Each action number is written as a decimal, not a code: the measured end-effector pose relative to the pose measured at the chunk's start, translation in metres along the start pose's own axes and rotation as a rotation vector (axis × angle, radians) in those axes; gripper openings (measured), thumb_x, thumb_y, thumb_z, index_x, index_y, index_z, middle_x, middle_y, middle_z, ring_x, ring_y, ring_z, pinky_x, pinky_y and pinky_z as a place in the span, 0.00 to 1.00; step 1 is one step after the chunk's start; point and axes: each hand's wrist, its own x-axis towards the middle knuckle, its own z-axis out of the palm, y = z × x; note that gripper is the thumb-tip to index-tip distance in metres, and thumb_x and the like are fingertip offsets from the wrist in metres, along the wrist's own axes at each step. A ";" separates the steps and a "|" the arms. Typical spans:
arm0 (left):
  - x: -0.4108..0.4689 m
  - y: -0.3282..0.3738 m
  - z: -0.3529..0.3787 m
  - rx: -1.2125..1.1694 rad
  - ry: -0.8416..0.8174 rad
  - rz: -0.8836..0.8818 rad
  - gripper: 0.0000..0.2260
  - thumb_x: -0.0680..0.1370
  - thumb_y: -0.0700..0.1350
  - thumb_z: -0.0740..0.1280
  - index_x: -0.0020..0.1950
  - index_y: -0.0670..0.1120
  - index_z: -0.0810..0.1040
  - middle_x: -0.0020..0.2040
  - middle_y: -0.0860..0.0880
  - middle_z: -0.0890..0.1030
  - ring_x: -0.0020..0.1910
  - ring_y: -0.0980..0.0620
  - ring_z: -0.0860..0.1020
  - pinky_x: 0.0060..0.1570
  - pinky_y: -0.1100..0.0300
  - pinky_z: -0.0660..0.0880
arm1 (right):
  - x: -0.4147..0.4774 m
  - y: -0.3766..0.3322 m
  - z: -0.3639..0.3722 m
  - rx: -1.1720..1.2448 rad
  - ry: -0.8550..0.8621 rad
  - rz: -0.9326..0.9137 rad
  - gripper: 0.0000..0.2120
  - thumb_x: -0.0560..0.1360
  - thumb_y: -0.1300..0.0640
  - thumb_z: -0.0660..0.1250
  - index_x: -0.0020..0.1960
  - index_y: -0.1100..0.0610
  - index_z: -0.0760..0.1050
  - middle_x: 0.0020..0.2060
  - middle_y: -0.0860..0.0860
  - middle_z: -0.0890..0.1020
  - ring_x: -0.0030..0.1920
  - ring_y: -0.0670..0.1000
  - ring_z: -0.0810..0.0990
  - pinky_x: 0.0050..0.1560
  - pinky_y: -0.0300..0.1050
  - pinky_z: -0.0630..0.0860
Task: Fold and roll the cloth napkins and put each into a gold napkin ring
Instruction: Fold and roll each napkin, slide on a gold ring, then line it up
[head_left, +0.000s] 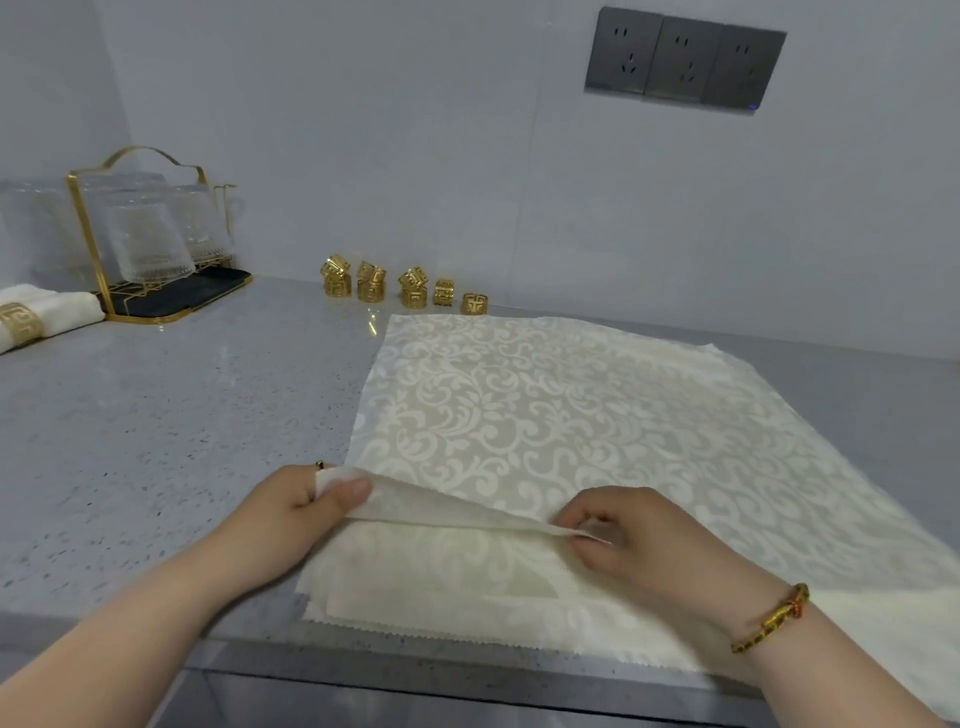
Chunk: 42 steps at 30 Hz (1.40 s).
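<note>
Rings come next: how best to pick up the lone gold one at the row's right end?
Probably pinch the rightmost ring across its band from above: it stands single, seemingly opening up, apart from its neighbour.

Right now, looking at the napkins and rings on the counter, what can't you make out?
All in the head view.
The stack of napkins: the top napkin covers it, so no count.
The rolled napkin: cut off by the left edge.
The left hand: fingers mostly hidden under the lifted corner; the thumb shows.
The right hand: fingertips blurred against the cloth edge.
The gold rings: too small to read how the stacked ones sit.
</note>
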 end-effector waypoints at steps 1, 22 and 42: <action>0.000 0.002 -0.001 -0.018 0.020 -0.019 0.24 0.77 0.41 0.61 0.21 0.53 0.78 0.24 0.55 0.78 0.24 0.63 0.75 0.28 0.74 0.68 | -0.005 0.007 -0.008 -0.039 0.013 0.025 0.06 0.75 0.56 0.64 0.45 0.45 0.76 0.47 0.41 0.80 0.50 0.40 0.77 0.56 0.37 0.72; 0.050 0.002 -0.027 0.200 0.293 -0.275 0.19 0.76 0.43 0.66 0.26 0.43 0.68 0.22 0.49 0.70 0.26 0.50 0.68 0.25 0.61 0.62 | -0.001 0.083 -0.089 -0.114 0.108 0.440 0.20 0.74 0.63 0.63 0.26 0.57 0.60 0.18 0.45 0.63 0.20 0.43 0.60 0.23 0.31 0.59; 0.128 -0.025 -0.031 0.533 0.338 -0.278 0.13 0.76 0.51 0.65 0.58 0.49 0.76 0.54 0.48 0.77 0.56 0.44 0.74 0.55 0.54 0.70 | 0.079 0.123 -0.062 -0.207 0.340 0.541 0.03 0.77 0.59 0.60 0.45 0.53 0.69 0.42 0.53 0.75 0.51 0.54 0.72 0.46 0.44 0.67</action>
